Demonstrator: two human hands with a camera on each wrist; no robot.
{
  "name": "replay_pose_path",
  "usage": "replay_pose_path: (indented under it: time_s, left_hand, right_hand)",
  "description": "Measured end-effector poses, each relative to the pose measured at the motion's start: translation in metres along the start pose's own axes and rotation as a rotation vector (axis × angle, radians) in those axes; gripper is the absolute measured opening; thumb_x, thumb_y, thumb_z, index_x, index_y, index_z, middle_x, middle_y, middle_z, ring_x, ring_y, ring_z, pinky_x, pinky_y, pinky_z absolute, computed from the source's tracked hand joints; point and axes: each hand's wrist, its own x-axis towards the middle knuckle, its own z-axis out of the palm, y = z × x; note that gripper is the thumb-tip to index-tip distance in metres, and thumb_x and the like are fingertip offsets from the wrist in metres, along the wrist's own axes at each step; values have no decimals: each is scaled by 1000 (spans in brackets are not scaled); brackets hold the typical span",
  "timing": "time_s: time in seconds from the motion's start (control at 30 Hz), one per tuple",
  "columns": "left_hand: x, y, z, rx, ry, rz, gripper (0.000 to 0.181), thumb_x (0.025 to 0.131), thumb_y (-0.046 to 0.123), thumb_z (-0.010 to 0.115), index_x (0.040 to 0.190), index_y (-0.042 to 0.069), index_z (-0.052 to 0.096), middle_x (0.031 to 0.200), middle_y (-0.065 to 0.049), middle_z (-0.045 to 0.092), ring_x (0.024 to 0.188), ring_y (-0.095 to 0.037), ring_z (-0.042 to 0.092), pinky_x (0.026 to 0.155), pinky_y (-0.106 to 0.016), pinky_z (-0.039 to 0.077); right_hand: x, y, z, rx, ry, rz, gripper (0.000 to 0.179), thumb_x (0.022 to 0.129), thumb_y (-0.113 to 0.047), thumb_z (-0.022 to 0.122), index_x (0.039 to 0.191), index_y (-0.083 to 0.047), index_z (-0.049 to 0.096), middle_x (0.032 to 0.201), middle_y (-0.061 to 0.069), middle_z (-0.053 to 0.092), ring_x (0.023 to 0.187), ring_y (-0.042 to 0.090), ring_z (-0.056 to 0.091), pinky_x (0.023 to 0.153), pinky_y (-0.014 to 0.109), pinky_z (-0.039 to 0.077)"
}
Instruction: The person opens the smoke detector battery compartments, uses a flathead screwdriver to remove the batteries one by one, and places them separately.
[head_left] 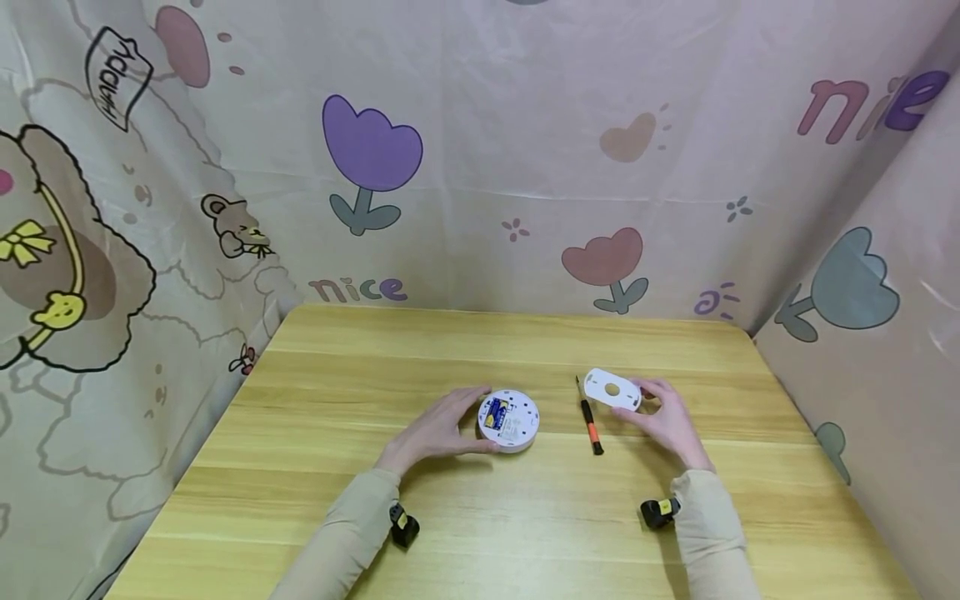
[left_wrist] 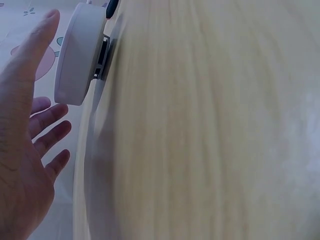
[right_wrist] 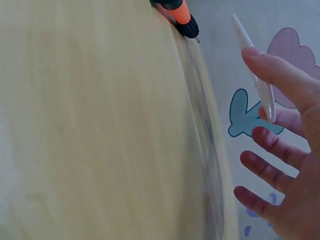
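A round white smoke detector [head_left: 519, 433] lies on the table with its back up, a blue-and-yellow battery [head_left: 497, 413] showing in it. My left hand [head_left: 442, 427] is spread around its left side, thumb at the near edge and fingers at the far edge. In the left wrist view a gap shows between the thumb and the detector's white side [left_wrist: 77, 55]. With thumb and index finger, my right hand [head_left: 667, 421] pinches a white mounting plate [head_left: 600, 388] with a central hole. The right wrist view shows this plate [right_wrist: 265, 95] edge-on, held above the table, other fingers spread.
Between the detector and the plate lies a black-and-orange screwdriver [head_left: 590, 422], its tip pointing away. The wooden table [head_left: 525, 533] meets a printed curtain [head_left: 480, 167] at the back and sides. Small black cameras [head_left: 405, 527] sit at both wrists.
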Motion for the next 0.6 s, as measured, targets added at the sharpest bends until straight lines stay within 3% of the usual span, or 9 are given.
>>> replay_pose_path:
  time_s: [0.17, 0.43, 0.6]
  left_hand:
    - [0, 0, 0, -1, -1, 1, 106, 77, 69, 74, 158, 15, 32, 163, -7, 36, 151, -32, 34, 124, -59, 27]
    - [-1, 0, 0, -5, -6, 6, 106, 77, 70, 74, 158, 16, 32, 164, -8, 36, 151, -31, 34, 124, -59, 27]
    - [-2, -1, -1, -15, 5, 11, 106, 77, 67, 75, 158, 14, 33, 163, -10, 37, 150, -33, 35, 122, -61, 29]
  right_hand:
    - [0, 4, -3, -39, 0, 24, 80, 80, -34, 85, 142, 4, 52, 127, 24, 57, 111, 40, 58, 86, 49, 53]
    - [0, 8, -6, -74, -4, 50, 80, 80, -37, 85, 141, 3, 53, 119, 22, 59, 103, 33, 57, 77, 30, 46]
    - [1, 12, -8, -100, -25, 66, 80, 79, -41, 85, 139, 3, 56, 117, 22, 59, 102, 33, 57, 79, 36, 49]
